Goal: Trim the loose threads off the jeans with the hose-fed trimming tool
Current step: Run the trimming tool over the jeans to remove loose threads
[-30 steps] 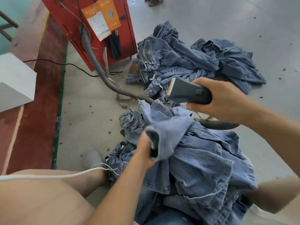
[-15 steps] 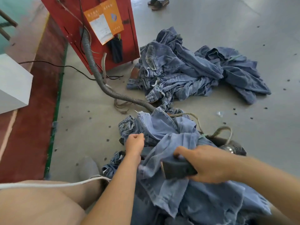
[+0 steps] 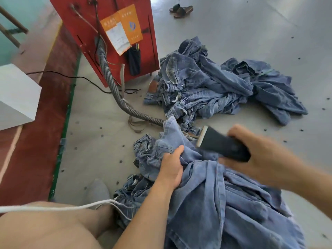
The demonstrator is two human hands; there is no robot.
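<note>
Setting: grey floor (image 3: 233, 33), person seated, head view looking down. No true containers in view; the nearest thing to one is the red machine cabinet (image 3: 115, 18) at the far edge of the floor, with an orange paper tag (image 3: 122, 27) hanging on its face. A grey ribbed hose (image 3: 107, 76) leaves the cabinet front, drops to the floor and runs toward the denim, passing out of sight under it.

Jeans in work (image 3: 224, 194): crumpled blue denim piled in the near part of the floor, over the person's lap area. A second heap of jeans (image 3: 206, 87) lies on the floor just beside the cabinet's right side, apart from the first pile.

Left hand (image 3: 171, 166): fingers curled round a bunched fold of the jeans in work, gripping it at the pile's far-left part.

Right hand (image 3: 258, 153): wrapped round the dark body of the trimming tool (image 3: 221, 144); somewhat blurred. The tool's pale head end points left, toward the raised fold above the left hand. Head sits just beside the denim; contact cannot be told.

Other: a white cord (image 3: 53, 207) crosses the bare leg at near left. A white box (image 3: 16, 97) stands at the left edge. A pair of sandals (image 3: 180, 9) lies at the far edge. Dark specks are scattered over the floor.
</note>
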